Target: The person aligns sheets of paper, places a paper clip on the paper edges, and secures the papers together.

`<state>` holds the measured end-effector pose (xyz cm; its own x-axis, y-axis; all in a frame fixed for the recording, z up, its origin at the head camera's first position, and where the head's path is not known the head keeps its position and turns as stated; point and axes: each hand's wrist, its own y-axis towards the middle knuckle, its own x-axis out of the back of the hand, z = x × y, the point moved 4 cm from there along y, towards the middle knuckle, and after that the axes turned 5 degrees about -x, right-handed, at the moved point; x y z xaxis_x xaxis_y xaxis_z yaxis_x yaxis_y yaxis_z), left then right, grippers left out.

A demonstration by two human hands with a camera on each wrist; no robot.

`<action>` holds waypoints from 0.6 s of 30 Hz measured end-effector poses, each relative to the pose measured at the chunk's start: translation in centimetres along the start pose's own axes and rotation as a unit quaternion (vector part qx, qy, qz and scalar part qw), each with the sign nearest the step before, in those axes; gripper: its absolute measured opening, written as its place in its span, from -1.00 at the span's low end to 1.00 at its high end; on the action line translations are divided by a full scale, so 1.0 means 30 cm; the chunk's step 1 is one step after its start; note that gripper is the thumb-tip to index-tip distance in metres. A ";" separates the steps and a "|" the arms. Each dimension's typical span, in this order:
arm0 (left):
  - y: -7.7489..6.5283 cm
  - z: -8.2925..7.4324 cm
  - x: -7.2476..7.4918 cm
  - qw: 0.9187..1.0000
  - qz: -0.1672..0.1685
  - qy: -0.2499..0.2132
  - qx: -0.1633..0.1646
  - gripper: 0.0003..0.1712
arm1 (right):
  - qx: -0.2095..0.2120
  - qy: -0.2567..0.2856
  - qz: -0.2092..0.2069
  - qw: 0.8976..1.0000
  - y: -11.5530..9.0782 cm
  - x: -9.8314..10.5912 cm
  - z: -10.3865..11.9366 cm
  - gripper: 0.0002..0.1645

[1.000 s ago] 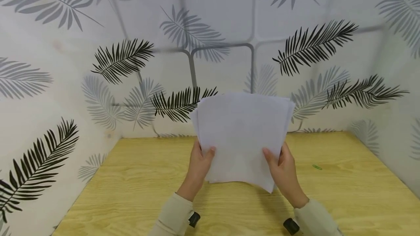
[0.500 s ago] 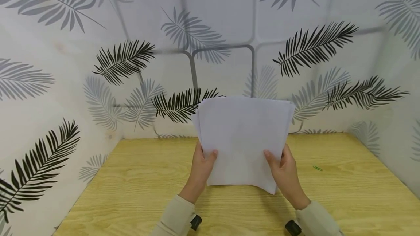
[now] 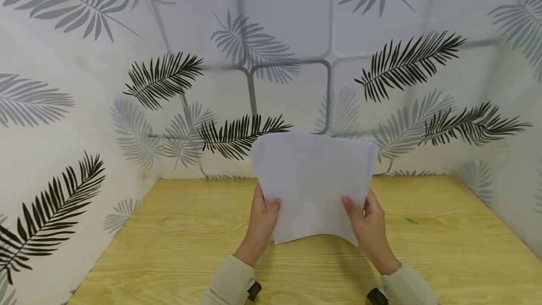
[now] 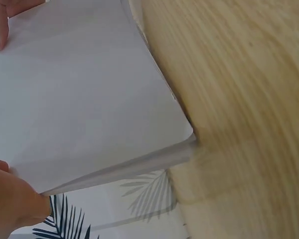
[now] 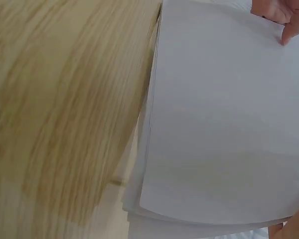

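Note:
A stack of white paper sheets (image 3: pixel 313 182) is held up over the table, tilted, with its sheets slightly fanned at the side edges. My left hand (image 3: pixel 261 218) grips the stack's left edge, thumb on the front face and fingers behind. On the opposite edge my right hand (image 3: pixel 368 225) holds it the same way. In the left wrist view the paper (image 4: pixel 89 94) shows layered edges near a corner. The right wrist view also shows the sheets (image 5: pixel 219 114) offset from one another at the corner. The fingers behind the stack are mostly hidden.
A green paper clip (image 3: pixel 411 220) lies on the wooden table (image 3: pixel 190 229), to the right of my right hand. Behind the table and along its sides hangs a pale curtain (image 3: pixel 288 93) printed with grey and black leaves.
The stack has come down slightly, and its top edge sits lower. Its bottom edge now bows upward in the middle. Both hands keep their hold at the sides.

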<state>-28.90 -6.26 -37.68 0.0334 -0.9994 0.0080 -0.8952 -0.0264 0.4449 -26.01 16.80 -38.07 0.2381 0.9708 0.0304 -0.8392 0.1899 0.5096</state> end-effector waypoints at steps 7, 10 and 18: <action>0.014 -0.035 0.013 0.996 0.024 0.063 -0.061 -0.44 | -0.002 0.027 -0.002 1.000 0.006 -0.015 0.003 -0.59; 0.017 -0.042 0.020 0.995 0.037 0.074 -0.059 -0.46 | -0.009 0.023 0.000 1.000 0.005 -0.024 -0.006 -0.58; 0.003 -0.029 0.011 0.998 0.036 0.050 -0.027 -0.40 | -0.016 0.011 0.006 1.000 -0.001 -0.015 -0.017 -0.58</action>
<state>-28.57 -6.56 -36.85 0.0176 -0.9914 0.1300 -0.8721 0.0484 0.4869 -26.35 16.43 -38.53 0.2179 0.9758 0.0161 -0.8574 0.1835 0.4807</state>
